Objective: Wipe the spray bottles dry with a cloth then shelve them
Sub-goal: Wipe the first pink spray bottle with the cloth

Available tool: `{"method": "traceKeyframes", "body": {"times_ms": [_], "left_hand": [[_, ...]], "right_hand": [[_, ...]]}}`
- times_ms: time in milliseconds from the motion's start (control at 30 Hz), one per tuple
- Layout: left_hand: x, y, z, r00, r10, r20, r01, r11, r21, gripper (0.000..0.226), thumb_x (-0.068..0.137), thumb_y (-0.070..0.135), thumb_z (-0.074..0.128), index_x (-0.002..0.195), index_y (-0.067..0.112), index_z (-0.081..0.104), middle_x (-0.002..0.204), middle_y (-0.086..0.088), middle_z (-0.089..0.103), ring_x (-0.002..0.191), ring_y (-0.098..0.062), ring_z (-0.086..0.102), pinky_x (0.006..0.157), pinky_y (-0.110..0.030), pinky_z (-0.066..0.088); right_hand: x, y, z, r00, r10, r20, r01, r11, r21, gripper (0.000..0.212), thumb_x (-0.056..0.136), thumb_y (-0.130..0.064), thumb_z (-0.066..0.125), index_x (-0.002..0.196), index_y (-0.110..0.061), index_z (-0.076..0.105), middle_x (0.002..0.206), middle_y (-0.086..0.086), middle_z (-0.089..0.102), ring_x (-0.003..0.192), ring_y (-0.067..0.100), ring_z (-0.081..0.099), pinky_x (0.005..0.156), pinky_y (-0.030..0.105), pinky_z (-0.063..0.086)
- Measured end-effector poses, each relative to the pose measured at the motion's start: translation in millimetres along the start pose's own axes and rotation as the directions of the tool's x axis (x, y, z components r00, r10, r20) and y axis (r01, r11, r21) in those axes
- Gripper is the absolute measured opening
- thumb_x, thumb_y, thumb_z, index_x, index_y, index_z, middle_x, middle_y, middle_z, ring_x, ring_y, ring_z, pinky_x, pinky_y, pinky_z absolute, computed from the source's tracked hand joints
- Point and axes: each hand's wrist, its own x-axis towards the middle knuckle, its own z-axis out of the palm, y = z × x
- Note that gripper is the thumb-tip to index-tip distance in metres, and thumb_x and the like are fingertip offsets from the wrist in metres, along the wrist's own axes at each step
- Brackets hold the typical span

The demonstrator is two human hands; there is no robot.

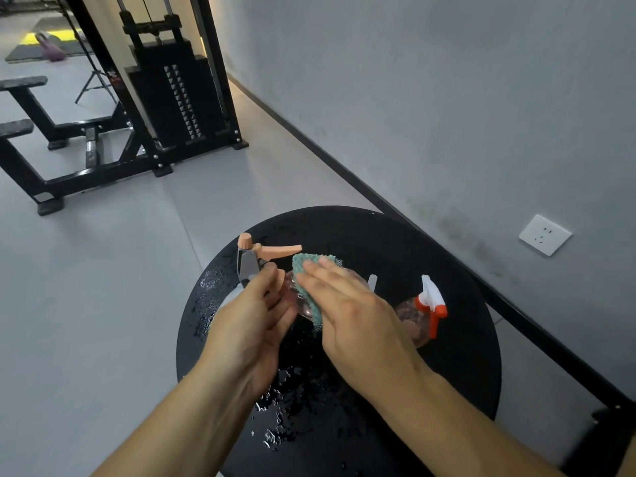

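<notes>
Wiping was under way: the left hand [254, 304] gripped the peach-topped spray bottle [256, 261] above the wet black bench [464, 356], while the right hand [347, 301], fingers flat, pressed the green cloth [304, 275] to it. The red-and-white bottle [425, 313] probably came next; no shelf showed.

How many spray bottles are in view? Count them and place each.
2. The peach-nozzle spray bottle is held in the left hand under the green cloth; the red-and-white spray bottle stands on the black table, right.
</notes>
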Motion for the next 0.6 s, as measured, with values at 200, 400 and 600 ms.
{"method": "traceKeyframes", "body": {"times_ms": [200,400,600], "left_hand": [[2.2,3.1,0.3,1.000,0.018,-0.003,-0.018,1.000,-0.012,0.019,0.104,0.025,0.066,0.113,0.009,0.071,0.085,0.000,0.079,0.079,-0.010,0.079,0.085,-0.030,0.061],[1.7,5.7,-1.7,1.000,0.007,-0.012,-0.007,1.000,0.005,0.017,0.103,0.027,0.067,0.105,0.011,0.074,0.085,0.001,0.079,0.077,-0.009,0.079,0.085,-0.029,0.061],[1.0,6.2,-2.6,1.000,0.007,-0.006,-0.007,1.000,0.006,0.015,0.104,0.026,0.067,0.107,0.012,0.072,0.083,0.000,0.079,0.074,-0.009,0.078,0.086,-0.030,0.061]], "right_hand": [[0.6,3.2,-3.4,1.000,0.014,0.002,-0.014,1.000,0.017,0.048,0.100,-0.007,0.048,0.146,-0.021,0.051,0.150,-0.008,0.049,0.145,0.004,0.032,0.119,0.024,0.028],[-1.1,3.2,-5.2,1.000,0.007,0.029,-0.007,1.000,0.004,0.050,0.100,-0.006,0.049,0.148,-0.021,0.048,0.152,-0.008,0.047,0.145,0.002,0.030,0.119,0.023,0.025],[-1.1,-0.1,-5.9,0.999,0.005,0.053,-0.005,1.000,0.003,0.049,0.101,-0.008,0.048,0.148,-0.022,0.047,0.152,-0.009,0.045,0.146,0.001,0.029,0.119,0.020,0.021]]}}
